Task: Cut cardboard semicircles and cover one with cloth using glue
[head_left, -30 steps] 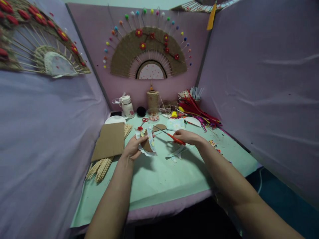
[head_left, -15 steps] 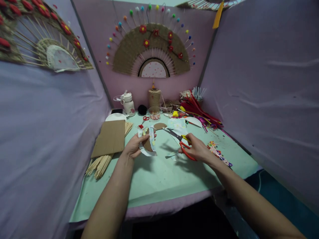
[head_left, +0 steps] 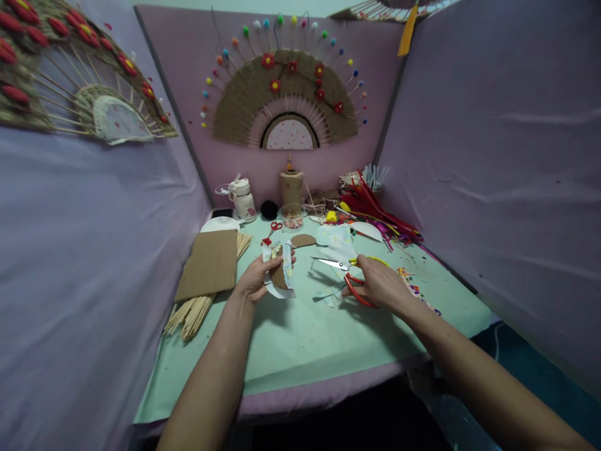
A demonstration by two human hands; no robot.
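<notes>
My left hand is closed on a brown cardboard half-circle with pale patterned fabric folded along its edge and a white flap hanging below. My right hand grips a pair of scissors with one yellow and one red handle. Their blades point left, toward the left hand, but stay apart from the cardboard piece. Beneath the scissors lie small fabric scraps. Behind them are a larger piece of pale patterned fabric and another brown cardboard half-circle.
At left, a cardboard sheet lies over wooden sticks. Along the back stand a white bottle, a twine spool and a clear tub. Small red scissors lie nearby. Red pipe cleaners heap at back right.
My right hand has drawn the scissors slightly right, away from the left hand, and their blades have turned and now look closer together. My left hand still holds the cardboard piece, almost unmoved.
</notes>
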